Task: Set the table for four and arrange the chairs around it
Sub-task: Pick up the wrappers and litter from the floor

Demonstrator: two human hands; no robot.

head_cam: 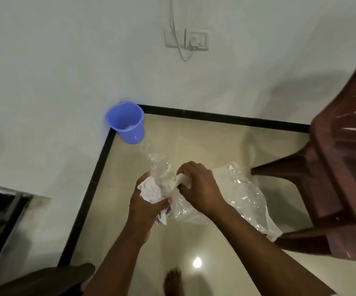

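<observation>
I stand over a corner of the tiled floor. My left hand (146, 207) grips a crumpled white wad of paper or cloth (149, 190) together with the neck of a clear plastic bag (243, 195). My right hand (196, 184) pinches a small white piece (183, 180) at the bag's mouth. The bag spreads out to the right, towards a brown plastic chair (339, 167) that stands at the right edge of the view. What is inside the bag I cannot make out.
A blue plastic bucket (127, 122) sits in the corner against the white wall. A black skirting strip (215, 117) runs along the floor edge. A wall socket with a cable (196, 40) is above. My bare foot (172, 280) shows below.
</observation>
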